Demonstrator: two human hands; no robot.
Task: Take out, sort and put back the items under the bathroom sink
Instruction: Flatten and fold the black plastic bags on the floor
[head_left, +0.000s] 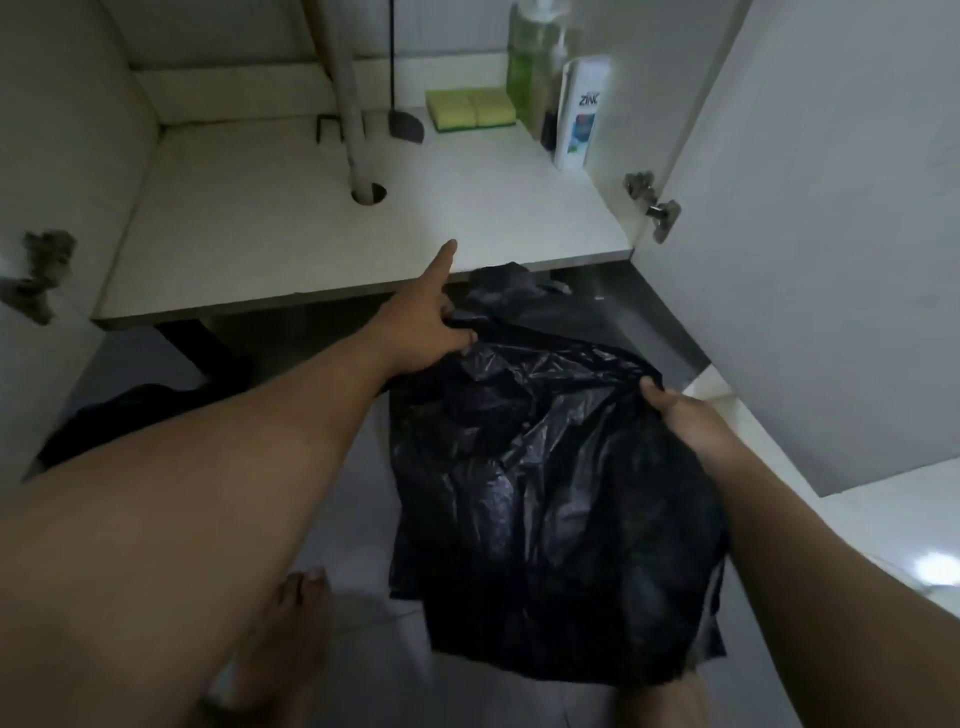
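Head view showed both hands gripping the black plastic bag (545, 467) at its top edge: left hand (423, 332) pinching the left corner with its forefinger pointing out straight, right hand (685, 415) clutching the right. The bag hung lengthwise below them, just in front of the cabinet shelf (322, 218), left hand nearer it. Its contents were hidden; bottles (576, 114) stood at the back right.

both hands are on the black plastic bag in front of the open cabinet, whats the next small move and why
Probably lift the black plastic bag forward onto the bare front part of the cabinet shelf. The left hand and right hand each grip its top edge, and it hangs below the shelf. The sponges, green bottle and white Zinc bottle already stand at the back right.
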